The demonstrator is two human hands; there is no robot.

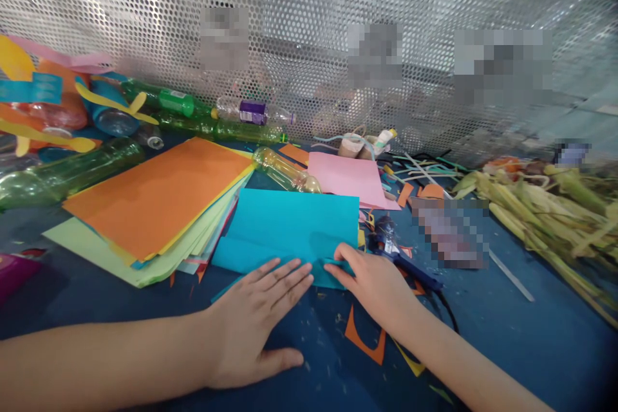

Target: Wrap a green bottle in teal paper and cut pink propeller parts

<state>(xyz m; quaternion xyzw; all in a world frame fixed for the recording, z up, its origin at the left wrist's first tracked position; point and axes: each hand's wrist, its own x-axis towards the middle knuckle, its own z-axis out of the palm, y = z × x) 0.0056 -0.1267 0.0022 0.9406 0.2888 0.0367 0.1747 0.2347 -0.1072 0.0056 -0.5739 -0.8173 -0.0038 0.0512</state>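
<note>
A sheet of blue paper lies on the dark blue table, its near edge folded over. My left hand rests flat on that near edge, fingers stretched out and thumb apart. At the right part of the fold, my right hand pinches the blue paper between thumb and forefinger. Close to my right hand lies a glue gun with a blue body and a black cord. Orange paper scraps lie just below my right wrist.
To the left sits a stack of coloured paper, orange on top. Green plastic bottles lie behind it. Pink paper and a clear yellowish bottle are at the back. Corn husks pile up on the right, before a perforated metal screen.
</note>
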